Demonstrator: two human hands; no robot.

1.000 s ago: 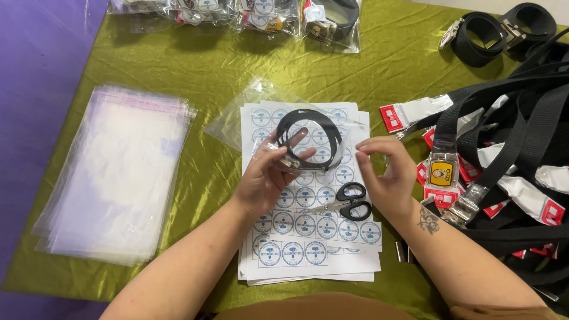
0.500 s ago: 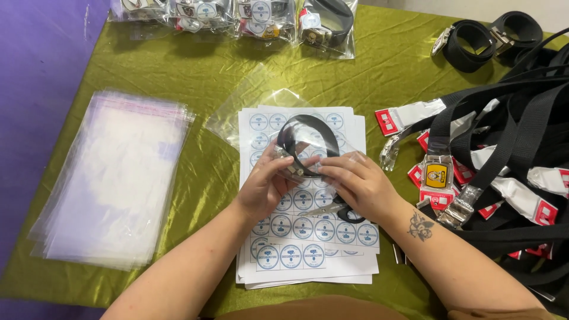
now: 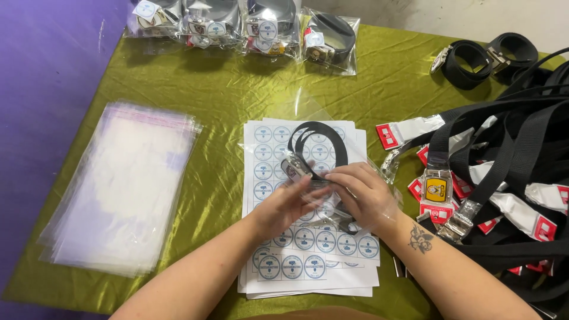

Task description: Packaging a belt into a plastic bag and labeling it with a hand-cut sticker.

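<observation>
Your left hand and right hand meet over the middle of the sticker sheets, fingertips almost touching. Both are working at a clear plastic bag that lies across the sheets with a coiled black belt showing through it. The belt sits on the upper half of the sheets, its loops rolled into a ring and its metal buckle at the near side, just above your left fingertips. Your left fingers are curled and pinch the near edge of the bag beside the buckle. Your right fingers are bent over the same edge, pressing down on the film; whether they hold anything besides the bag, you cannot tell from this view. Part of a pair of scissors shows beneath your right palm, lying on the stickers. To your left, well apart from the hands, a stack of empty clear bags rests on the green tablecloth. Along the far edge of the table sit several bagged belts with round stickers on them. To your right lies a heap of loose black belts with buckles and red-and-white tags, near your right forearm.
</observation>
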